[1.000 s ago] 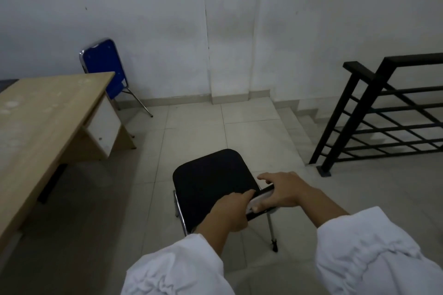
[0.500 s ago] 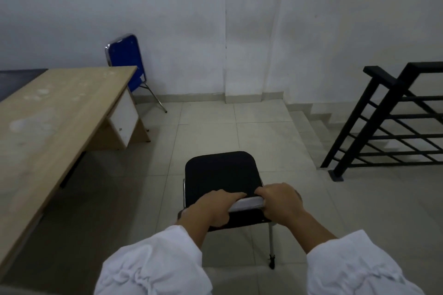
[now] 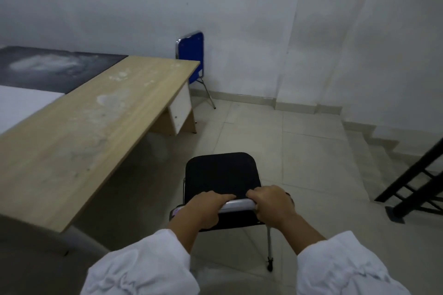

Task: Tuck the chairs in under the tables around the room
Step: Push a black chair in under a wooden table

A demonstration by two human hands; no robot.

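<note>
A black chair (image 3: 221,175) with a chrome frame stands on the tiled floor just in front of me, seat facing away. My left hand (image 3: 205,209) and my right hand (image 3: 273,203) both grip the top bar of its backrest, side by side. A long light-wood table (image 3: 96,127) runs along the left, its near corner to the left of the chair; the chair is beside it, apart from it. A blue folding chair (image 3: 191,52) leans by the far wall behind the table's end.
A dark table top (image 3: 52,67) and a white one (image 3: 21,105) adjoin the wooden table on the left. Steps descend at the right (image 3: 374,151), with a black metal railing (image 3: 417,189) at their edge. White walls close the far side.
The view has swung left, so the table now fills more of the left side and the railing has slid to the right edge. Both hands keep their grip on the chair back.
</note>
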